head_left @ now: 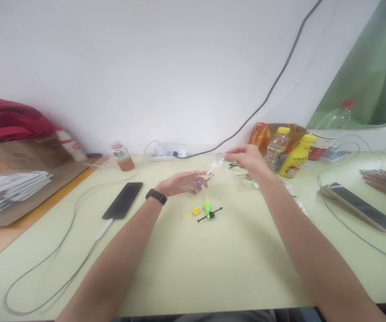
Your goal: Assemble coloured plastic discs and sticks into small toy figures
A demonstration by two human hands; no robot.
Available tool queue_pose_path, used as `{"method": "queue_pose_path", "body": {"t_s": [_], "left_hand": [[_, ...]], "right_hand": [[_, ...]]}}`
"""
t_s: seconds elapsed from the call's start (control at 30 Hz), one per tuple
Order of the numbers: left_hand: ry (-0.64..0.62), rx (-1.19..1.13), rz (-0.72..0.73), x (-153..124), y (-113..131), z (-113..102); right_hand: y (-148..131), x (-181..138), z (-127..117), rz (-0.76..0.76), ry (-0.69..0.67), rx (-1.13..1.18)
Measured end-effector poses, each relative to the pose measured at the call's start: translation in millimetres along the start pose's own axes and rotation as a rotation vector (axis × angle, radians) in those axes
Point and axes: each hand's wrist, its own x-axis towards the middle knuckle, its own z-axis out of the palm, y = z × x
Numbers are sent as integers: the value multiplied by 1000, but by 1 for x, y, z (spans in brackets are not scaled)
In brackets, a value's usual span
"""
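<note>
Clear plastic [216, 165] was pinched up over the table [233, 268]

A plain white wall [146, 80] filled the back, with a dark grey cable [282, 74] slanting down across it to a power strip [166, 152]. The pale table ran out below it. At the left stood a cardboard box [28, 154] under a red bag [12, 117], with a pile of white packets [12, 190] in front.

The person's two hands met near the middle of the table. The right hand [245, 159] had its thumb and fingertips closed together on the clear plastic, which was blurred. The left hand [183, 182], below a dark watch [156, 197], was half curled, its fingers loosely around a blue piece [199, 182]; blur hid its exact shape and whether the left fingers also touched the plastic.

To the right of the hands, near the wall, a yellow bottle [296, 156] leaned beside a clear bottle [275, 146] with a yellow cap. A shorter drink bottle [122, 156] stood left of the power strip. One phone [123, 200] lay plugged in at the left; another phone [360, 205] lay at the right.

Smallest were three arrows on the table, just in front of the left hand: a black arrow [210, 215], a green arrow [207, 207] overlapping it in view, and a yellow arrow [195, 210] just to their left.
</note>
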Motion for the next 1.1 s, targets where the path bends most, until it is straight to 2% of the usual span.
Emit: {"method": "queue_pose_path", "body": {"t_s": [0.1,0.23,0.27,0.37,0.5,0.6,0.77,0.87,0.9,0.93,1.0,1.03,1.1], "left_hand": [[-2,-12,14,5,-1,3],[-22,-26,35,5,0,5],[-27,-28,37,5,1,6],[-20,-26,41,4,3,7],[19,-41,29,5,4,9],[61,-104,-29,8,2,10],[129,-163,-102,14,-4,9],[234,-229,-86,17,-6,5],[289,-257,-66,17,-7,2],[349,-284,-34,18,-7,-1],[465,-336,55,18,-9,-9],[510,-353,104,18,-10,-13],[563,-374,172,17,-14,-21]], "right_hand": [[-1,-4,10,38,-63,-2],[-5,-10,11,31,-421,10],[-7,-11,9,35,-476,18],[-12,-13,-4,-4,-501,-8],[-16,-16,-22,-164,-573,-40],[-17,-17,-25,-212,-530,26],[-11,-10,-8,-283,-375,-3],[1,2,-4,-247,-135,-185],[6,6,-4,-192,-78,-291],[11,8,-4,-123,-89,-398],[20,8,0,3,-258,-553],[23,5,5,45,-387,-573],[27,-4,23,70,-558,-544]]}}
